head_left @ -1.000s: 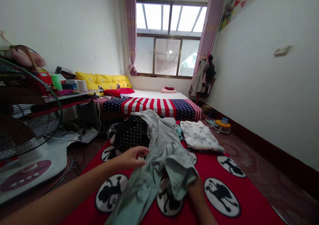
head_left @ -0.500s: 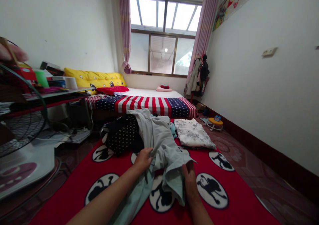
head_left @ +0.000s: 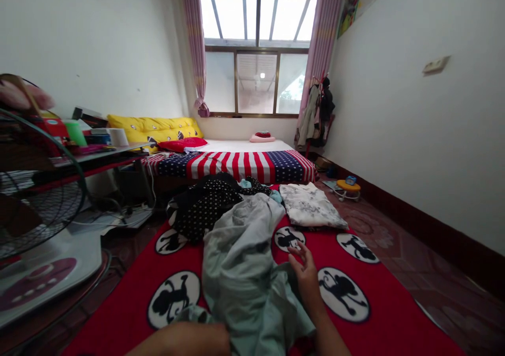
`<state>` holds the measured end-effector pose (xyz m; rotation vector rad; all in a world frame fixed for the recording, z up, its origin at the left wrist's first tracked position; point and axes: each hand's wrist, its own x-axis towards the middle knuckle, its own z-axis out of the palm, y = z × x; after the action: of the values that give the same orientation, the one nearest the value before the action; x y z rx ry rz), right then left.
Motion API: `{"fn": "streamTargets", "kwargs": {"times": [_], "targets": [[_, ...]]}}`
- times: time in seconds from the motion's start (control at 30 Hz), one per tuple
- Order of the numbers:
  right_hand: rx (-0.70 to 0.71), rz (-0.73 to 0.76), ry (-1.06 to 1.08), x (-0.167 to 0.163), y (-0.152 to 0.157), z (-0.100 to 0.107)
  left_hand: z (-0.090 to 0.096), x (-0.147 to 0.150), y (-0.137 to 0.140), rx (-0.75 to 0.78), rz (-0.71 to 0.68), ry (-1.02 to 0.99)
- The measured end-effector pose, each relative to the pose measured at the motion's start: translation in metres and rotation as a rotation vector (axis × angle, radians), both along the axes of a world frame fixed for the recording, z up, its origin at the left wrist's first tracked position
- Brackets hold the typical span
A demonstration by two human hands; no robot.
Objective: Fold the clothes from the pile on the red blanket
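Note:
A pale grey-green garment (head_left: 244,272) lies rumpled over the red blanket (head_left: 118,308), which has black monkey figures in white circles. My right hand (head_left: 305,269) is beside the garment's right edge, fingers apart and slightly curled, with nothing visible in them. My left hand (head_left: 205,339) is low at the bottom edge, over the garment's lower left; its fingers are hidden. Beyond the garment lies a heap of black polka-dot cloth (head_left: 209,201). A folded white garment with grey flowers (head_left: 311,206) rests at the far right of the blanket.
A bed with a striped and starred cover (head_left: 232,165) stands under the window. To the left are a fan (head_left: 39,198) and a desk (head_left: 106,153) with cups and boxes. A small orange stool (head_left: 347,186) sits on the floor at right, near a coat rack (head_left: 315,114).
The grey-green garment has come toward me and now spreads wider, uncovering more polka-dot cloth. My left hand has dropped to the bottom edge. My right hand's fingers now show apart.

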<state>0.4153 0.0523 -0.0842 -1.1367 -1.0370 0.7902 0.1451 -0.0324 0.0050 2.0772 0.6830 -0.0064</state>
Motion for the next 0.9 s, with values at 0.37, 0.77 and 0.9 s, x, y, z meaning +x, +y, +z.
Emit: {"fn": "streamTargets", "kwargs": {"times": [0.37, 0.77, 0.9], "targets": [[0.023, 0.133, -0.259, -0.005, -0.004, 0.0, -0.032, -0.036, 0.118, 0.738, 1.014, 0.092], [-0.051, 0.225, -0.445, -0.016, -0.018, 0.011, -0.004, -0.091, 0.055, 0.489, 1.135, -0.128], [-0.06, -0.033, -0.247, 0.009, -0.024, 0.025, 0.01, -0.153, 0.025, 0.461, 1.313, -0.003]]}}
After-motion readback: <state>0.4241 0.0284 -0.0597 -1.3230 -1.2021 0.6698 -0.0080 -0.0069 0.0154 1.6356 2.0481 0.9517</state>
